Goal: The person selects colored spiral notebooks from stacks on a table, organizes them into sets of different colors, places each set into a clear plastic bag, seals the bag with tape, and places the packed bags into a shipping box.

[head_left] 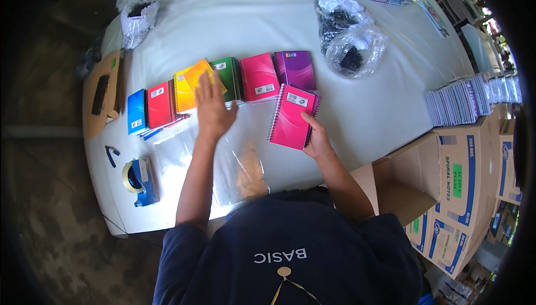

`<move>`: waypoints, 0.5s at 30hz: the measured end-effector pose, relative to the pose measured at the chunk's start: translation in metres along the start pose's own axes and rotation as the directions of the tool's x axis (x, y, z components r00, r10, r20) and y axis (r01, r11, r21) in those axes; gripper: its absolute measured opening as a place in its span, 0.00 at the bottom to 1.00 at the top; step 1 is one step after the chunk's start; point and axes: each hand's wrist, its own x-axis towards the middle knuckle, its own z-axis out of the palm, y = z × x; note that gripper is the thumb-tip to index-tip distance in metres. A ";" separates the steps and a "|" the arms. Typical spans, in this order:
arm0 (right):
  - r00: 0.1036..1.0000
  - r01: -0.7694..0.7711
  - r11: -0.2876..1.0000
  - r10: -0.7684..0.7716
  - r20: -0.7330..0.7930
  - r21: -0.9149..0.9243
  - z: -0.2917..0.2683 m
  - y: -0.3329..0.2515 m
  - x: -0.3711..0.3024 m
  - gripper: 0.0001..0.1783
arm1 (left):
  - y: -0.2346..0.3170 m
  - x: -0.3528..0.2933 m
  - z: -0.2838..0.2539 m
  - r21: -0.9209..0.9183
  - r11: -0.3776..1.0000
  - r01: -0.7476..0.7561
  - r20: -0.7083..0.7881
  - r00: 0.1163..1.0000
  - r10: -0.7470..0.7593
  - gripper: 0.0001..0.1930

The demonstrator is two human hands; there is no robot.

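My right hand (319,138) grips a pink spiral notebook (288,119) by its lower right edge, thumb on the cover. A purple edge shows beneath that notebook, so more than one may be in the grip. Fingers stretched, my left hand (213,109) is over a yellow spiral notebook (184,99) and a tilted orange-yellow one (196,74) on top of it; whether it touches them I cannot tell. In the same row lie blue (137,112), red (161,105), green (224,70), pink (258,75) and purple (296,69) notebooks.
Clear plastic sheets (223,160) lie before me, with a blue tape dispenser (146,181) to the left. Bags of black coils (349,37) sit at the far right, a cardboard piece (102,95) at the left edge. Cartons (458,193) and stacked notebooks (458,101) are on the right.
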 end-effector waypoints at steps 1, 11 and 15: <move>0.999 -0.019 0.999 0.017 -0.050 -0.028 -0.001 0.003 0.001 0.25 | -0.021 -0.006 0.009 0.025 0.998 0.064 0.107 0.992 -0.066 0.43; 0.991 -0.119 0.991 0.115 -0.069 -0.064 -0.001 0.017 0.012 0.25 | 0.052 -0.059 -0.032 -0.458 0.769 -0.445 0.006 0.864 0.504 0.18; 0.982 -0.191 0.963 0.185 -0.047 -0.190 -0.007 0.015 0.014 0.25 | 0.018 -0.026 -0.006 -0.395 0.903 -0.171 0.004 0.982 0.188 0.28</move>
